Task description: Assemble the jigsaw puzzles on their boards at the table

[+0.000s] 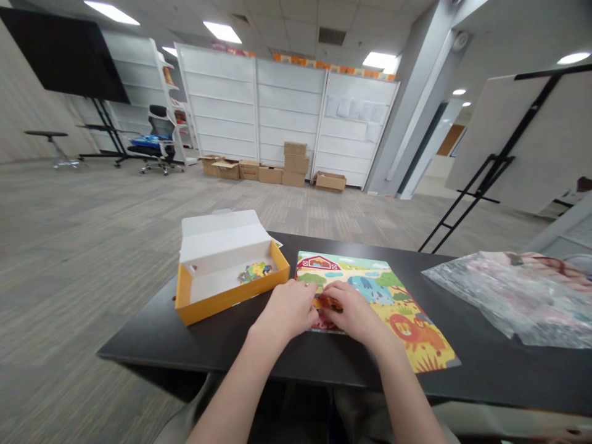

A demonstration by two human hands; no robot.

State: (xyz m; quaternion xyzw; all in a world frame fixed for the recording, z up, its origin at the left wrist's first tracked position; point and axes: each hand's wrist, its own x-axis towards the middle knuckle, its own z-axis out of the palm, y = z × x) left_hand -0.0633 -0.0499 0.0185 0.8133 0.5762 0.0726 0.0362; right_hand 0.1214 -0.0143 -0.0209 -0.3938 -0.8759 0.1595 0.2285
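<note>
Between the two grips, on the lower middle of the printed animal puzzle board (393,296), sits a small orange-brown puzzle piece (328,303), partly hidden by the fingers. The right hand (354,312) arches over it with its fingers curled down and drawn together, their tips at the piece; the left hand (287,310) lies just beside it, fingers bunched and reaching toward the same spot. Whether either grip truly pinches the piece or only presses on it, I cannot tell, because the backs of the hands hide the contact. Left of the left grip, an orange cardboard box (231,303) holds a small heap of loose puzzle pieces (255,272) on its white inner floor, with a white lid flap (222,237) standing open behind. Right of the right grip, a crumpled clear plastic bag (522,302) lies on the black bench (462,370). The step in hand looks like fitting a piece on the board, which calls for small, level fingertip adjustments until its edges match the picture around it.
</note>
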